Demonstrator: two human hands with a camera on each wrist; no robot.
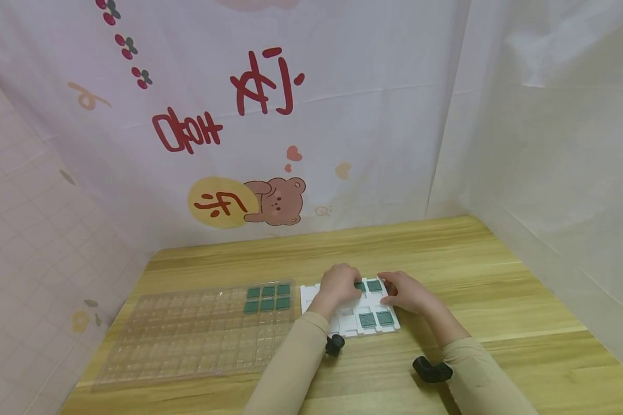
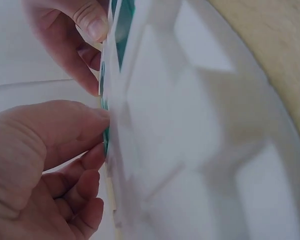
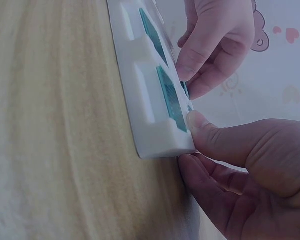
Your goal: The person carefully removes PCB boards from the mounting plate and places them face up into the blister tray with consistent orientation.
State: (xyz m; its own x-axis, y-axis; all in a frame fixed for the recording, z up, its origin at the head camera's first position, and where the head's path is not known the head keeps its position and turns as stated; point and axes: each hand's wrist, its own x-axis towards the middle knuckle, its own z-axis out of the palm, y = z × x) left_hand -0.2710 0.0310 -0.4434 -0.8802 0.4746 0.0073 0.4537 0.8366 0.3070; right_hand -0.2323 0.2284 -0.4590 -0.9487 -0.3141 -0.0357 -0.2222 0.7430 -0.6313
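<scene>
A white tray [image 1: 372,301] with pockets lies on the table and carries small green circuit boards [image 1: 384,318] in its right part. My left hand [image 1: 336,288] reaches over the tray's far side, and its thumb and forefinger pinch a green circuit board [image 2: 106,134] at a far pocket. On the right, my right hand [image 1: 409,293] grips the tray's edge, thumb on top and fingers against the side, as the right wrist view shows. Two boards [image 3: 172,100] sit in the near right pockets. My left hand hides part of the tray's left half.
To the left lies a large clear plastic tray [image 1: 187,328] with many pockets; several green boards [image 1: 267,304] sit in its far right corner. Below both trays is a wooden table [image 1: 384,374]. White printed curtains [image 1: 374,115] stand behind and at both sides.
</scene>
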